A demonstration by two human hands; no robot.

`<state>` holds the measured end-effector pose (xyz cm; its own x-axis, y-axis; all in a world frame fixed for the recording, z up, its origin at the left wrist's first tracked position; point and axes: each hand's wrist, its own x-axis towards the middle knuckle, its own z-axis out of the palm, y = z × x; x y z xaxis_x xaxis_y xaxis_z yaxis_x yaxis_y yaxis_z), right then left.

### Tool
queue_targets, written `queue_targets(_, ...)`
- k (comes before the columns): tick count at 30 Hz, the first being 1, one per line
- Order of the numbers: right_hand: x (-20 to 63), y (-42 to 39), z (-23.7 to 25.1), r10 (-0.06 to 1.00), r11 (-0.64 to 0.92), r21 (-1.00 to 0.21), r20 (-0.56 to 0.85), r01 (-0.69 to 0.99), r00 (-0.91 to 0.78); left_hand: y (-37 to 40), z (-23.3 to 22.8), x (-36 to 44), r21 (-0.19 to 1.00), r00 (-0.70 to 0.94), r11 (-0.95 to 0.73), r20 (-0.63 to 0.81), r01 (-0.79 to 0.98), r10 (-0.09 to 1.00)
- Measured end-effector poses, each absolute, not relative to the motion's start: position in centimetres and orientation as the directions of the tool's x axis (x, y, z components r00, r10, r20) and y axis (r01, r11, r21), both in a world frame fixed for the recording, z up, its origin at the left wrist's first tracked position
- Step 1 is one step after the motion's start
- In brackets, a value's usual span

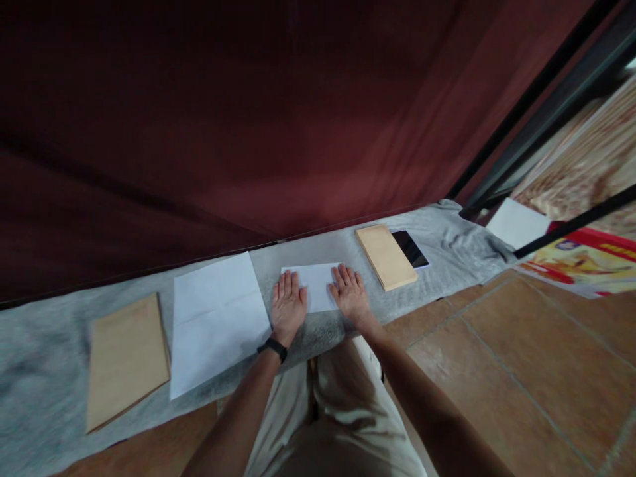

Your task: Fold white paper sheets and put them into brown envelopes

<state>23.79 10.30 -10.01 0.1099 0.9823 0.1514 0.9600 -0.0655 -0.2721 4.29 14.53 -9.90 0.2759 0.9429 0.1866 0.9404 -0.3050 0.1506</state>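
Your view is dim overall: the dark red curtain [278, 112] swallows most of the light. Daylight enters from your far right, brightening the tiled floor [536, 358]. The white sheet [216, 318] looks bluish. Edges bend strongly, and detail is soft throughout.

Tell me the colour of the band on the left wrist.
Black. The band sits on the wrist just below the left hand, shown best in the head view.
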Motion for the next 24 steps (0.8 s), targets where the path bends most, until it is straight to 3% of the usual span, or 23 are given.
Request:
queue_targets(6,21.4,11.2,-9.3,0.973,-0.101,-0.319,0.165,0.942,0.16,14.3,-9.8,4.4,0.138,0.283,-0.313,0.204,0.94,0.937)
queue_targets(13,16.4,12.2,-9.4,0.978,0.119,-0.313,0.202,0.942,-0.057,14.4,-9.7,4.1,0.13,0.3,-0.318,0.141,0.939,0.944)
queue_targets(24,19.2,11.4,-10.5,0.98,0.048,-0.271,0.2,0.961,0.007,14.5,-10.0,4.2,0.17,0.285,-0.317,0.188,0.933,0.94)
